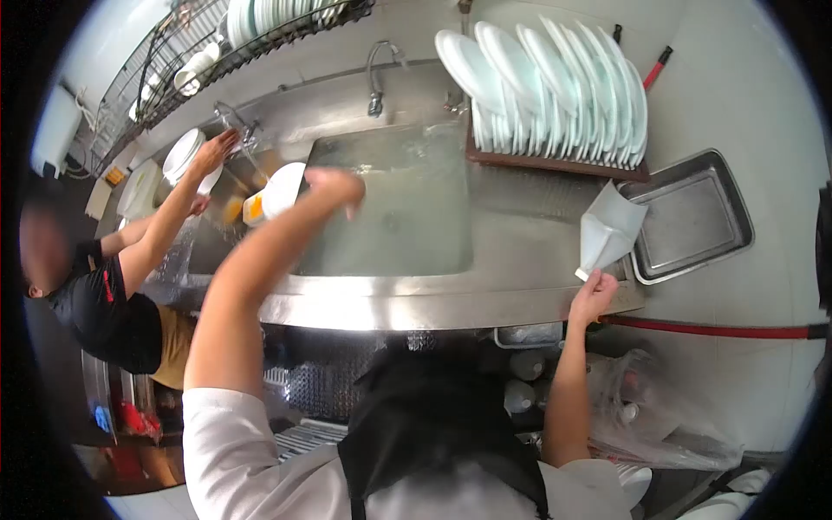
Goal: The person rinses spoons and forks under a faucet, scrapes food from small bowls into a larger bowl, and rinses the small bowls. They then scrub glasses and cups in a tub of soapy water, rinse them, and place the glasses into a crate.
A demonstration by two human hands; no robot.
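One white, angular piece (611, 227), pinched in the right hand (594, 296); one left hand (336, 186), blurred, grip untellable; one tray (693, 212); one brown rack (555, 168).

From the wearer's place, the main basin (390, 208) lies at twelve o'clock, with a tap (375, 102) behind it. The side basin (205, 253) is at ten, a co-worker (108, 290) beyond it. At eleven, a shelf (276, 57) holds dishes (276, 12). At one, plates (555, 87) stand in a rack (555, 165); a tray (693, 217) lies at two, just beside it. At three, a bag (659, 416) sits below counter (433, 305) level.
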